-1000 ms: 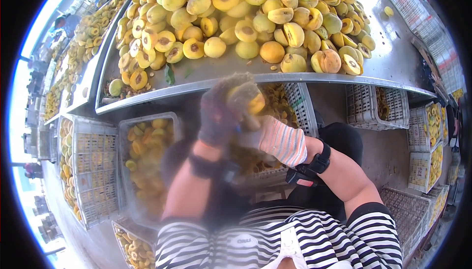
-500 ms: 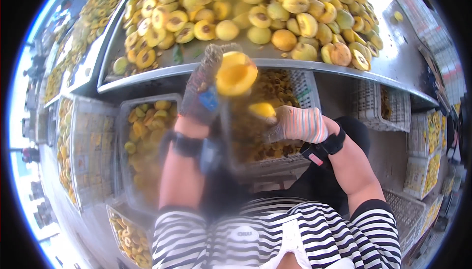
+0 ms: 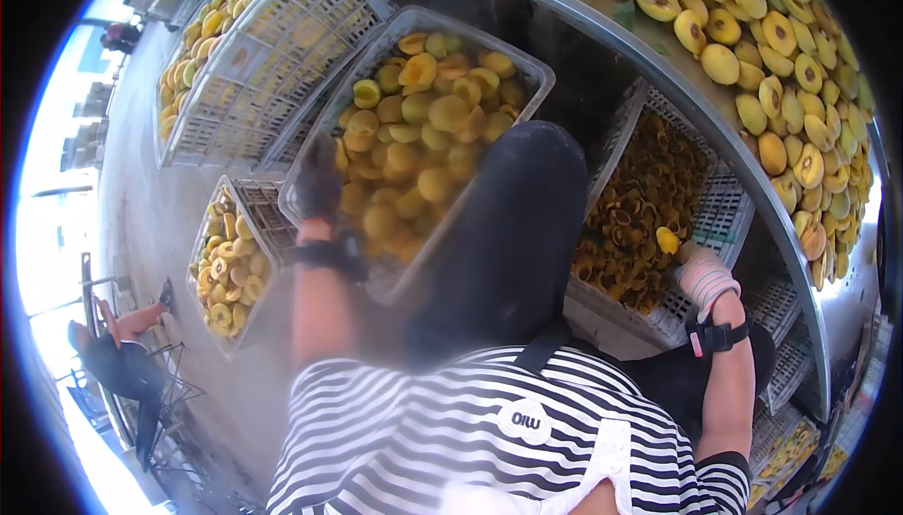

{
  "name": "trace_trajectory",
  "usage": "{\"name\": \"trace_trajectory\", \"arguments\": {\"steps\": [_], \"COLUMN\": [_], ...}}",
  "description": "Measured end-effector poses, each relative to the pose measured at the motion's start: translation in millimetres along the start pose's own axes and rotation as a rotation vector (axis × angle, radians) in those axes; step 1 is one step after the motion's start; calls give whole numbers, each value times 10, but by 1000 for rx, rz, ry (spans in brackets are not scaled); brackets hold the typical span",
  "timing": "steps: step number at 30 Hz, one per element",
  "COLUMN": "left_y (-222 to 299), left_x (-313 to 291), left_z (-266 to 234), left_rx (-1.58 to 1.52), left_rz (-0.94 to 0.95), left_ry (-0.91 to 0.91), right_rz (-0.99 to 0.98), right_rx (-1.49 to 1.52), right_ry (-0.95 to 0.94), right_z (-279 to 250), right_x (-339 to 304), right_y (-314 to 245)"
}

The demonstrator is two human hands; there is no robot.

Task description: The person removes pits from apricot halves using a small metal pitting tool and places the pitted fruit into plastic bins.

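My left hand (image 3: 317, 186), in a dark knitted glove, is at the left rim of a pale plastic crate (image 3: 538, 71) of halved yellow peaches (image 3: 400, 158). Motion smears its fingers, and no fruit can be made out in them. Off to the right, my right hand (image 3: 705, 278) wears a striped, soiled glove. Its closed fingers grip a small yellow piece (image 3: 668, 239); whether this is fruit or a tool's tip I cannot tell. Below that hand stands a white slatted crate (image 3: 729, 209) with brown-yellow scraps (image 3: 644, 205), perhaps cut-out pits.
A metal worktable (image 3: 602, 21) heaped with cut peaches (image 3: 752, 45) curves along the upper right. More peach-filled crates (image 3: 273, 63) stand at the upper left, with a smaller crate (image 3: 268, 223) nearer. My knee (image 3: 536, 162) rises between the two main crates. A person (image 3: 127, 364) sits far left.
The view has swung left. My left hand has gone from above the scrap crate to the peach crate; the half it held no longer shows in it. My right hand keeps the yellow piece.
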State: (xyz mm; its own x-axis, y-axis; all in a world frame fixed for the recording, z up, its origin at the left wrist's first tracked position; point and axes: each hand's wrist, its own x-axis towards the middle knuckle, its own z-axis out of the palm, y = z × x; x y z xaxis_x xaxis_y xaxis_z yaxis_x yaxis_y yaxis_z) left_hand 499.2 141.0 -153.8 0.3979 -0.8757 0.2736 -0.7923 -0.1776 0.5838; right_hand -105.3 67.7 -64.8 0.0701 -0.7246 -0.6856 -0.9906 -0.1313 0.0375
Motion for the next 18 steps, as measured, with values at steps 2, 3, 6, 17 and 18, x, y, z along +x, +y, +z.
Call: {"name": "trace_trajectory", "arguments": {"steps": [2,3,6,17,18], "left_y": [138,198,143,4022,4177], "left_x": [-496,-628,-658,116,30], "left_z": [471,531,661,446,693], "left_rx": [402,473,830,-1476,-1108], "left_rz": [82,98,78,-212,193], "left_ry": [-223,-324,-652,-933,-1033], "right_rz": [-10,-1,-43,-235,-213], "right_rx": [-13,-12,319,389,393], "right_ry": [-35,-31,229,334,344], "right_z": [79,54,-163,-206,-293], "right_x": [70,49,-157,-124,-255], "right_y": [134,142,47,248,210]}}
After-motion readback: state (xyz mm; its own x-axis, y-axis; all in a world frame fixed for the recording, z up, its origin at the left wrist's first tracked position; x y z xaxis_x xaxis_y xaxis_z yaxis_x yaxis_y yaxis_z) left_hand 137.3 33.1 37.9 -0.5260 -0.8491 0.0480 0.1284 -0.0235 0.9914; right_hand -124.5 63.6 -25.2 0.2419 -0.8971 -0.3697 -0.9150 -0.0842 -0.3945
